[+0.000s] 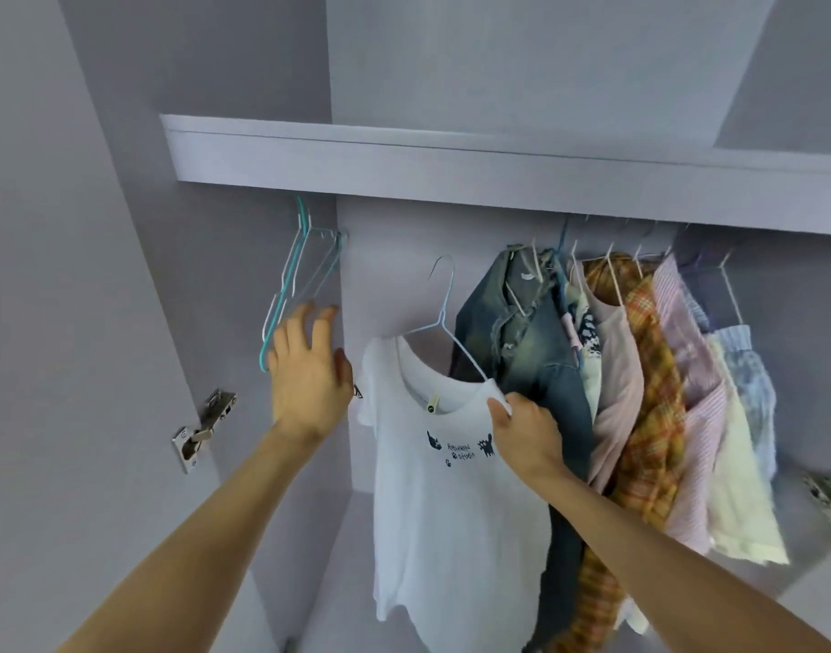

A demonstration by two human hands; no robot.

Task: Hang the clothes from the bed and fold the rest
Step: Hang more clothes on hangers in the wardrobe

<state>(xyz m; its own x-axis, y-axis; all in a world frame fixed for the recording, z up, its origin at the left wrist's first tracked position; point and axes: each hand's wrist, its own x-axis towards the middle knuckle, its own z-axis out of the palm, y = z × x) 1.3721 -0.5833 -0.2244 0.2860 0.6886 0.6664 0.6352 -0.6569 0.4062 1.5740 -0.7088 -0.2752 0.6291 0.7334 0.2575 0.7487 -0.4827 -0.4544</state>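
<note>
Right hand (526, 428) at 5 o'clock of centre pinches shoulder of white T-shirt (451, 501) where hanger (444, 318) wire ends. Hook points up, free of rail, not yet hung. Left hand (307, 374) at 9 o'clock, fingers spread, holding nothing, near spare hangers (293, 275).

Advice: lift hook over rail in gap left of denim jacket (522, 341); keep shirt level so collar stays seated.

Wardrobe: pale lilac panels, shelf edge (451, 167) at 12 o'clock hiding rail, door hinge (201, 428) at 8 o'clock, hung clothes crowded toward 3 o'clock.

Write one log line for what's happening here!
place: closet | right hand: holds white T-shirt on hanger, hook not on rail | left hand: open, near empty hangers
</note>
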